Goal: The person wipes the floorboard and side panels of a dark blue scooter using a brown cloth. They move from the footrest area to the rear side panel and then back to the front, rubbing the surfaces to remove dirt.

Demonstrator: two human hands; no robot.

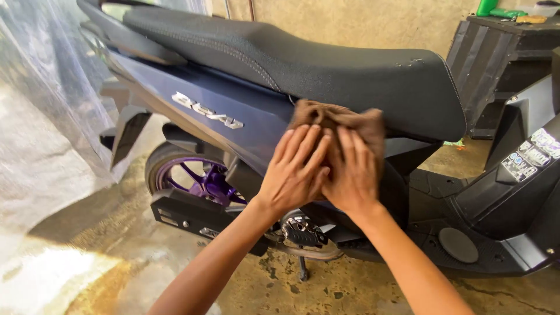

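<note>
Both hands press a brown cloth (338, 122) flat against the dark blue side panel (233, 116) of a scooter, just under the lower edge of the black seat (326, 64). The left hand (294, 169) lies with its fingers (303, 143) stretched out and close together, pointing up and slightly right onto the lower left part of the cloth. The right hand (353, 172) lies just beside it, touching it along the inner edge, its fingers likewise flat and extended over the middle of the cloth. Neither hand grips; the palms and fingers are spread open and hold the cloth by pressure against the panel. The cloth shows bunched above the fingertips and reaches right of the right hand, its top edge touching the seam where the seat meets the body.

To the left, the panel runs on as a long smooth surface toward the tail, bearing a raised silver emblem (207, 109). Below the hands sit the purple rear wheel (195, 178), a black cover and a chromed engine part (302, 228). To the right, the panel ends at the black footboard area (461, 233). The wet concrete floor (350, 286) lies open near the viewer. A clear plastic sheet (41, 116) hangs at far left, and a dark bench (501, 52) stands at far right by the wall.
</note>
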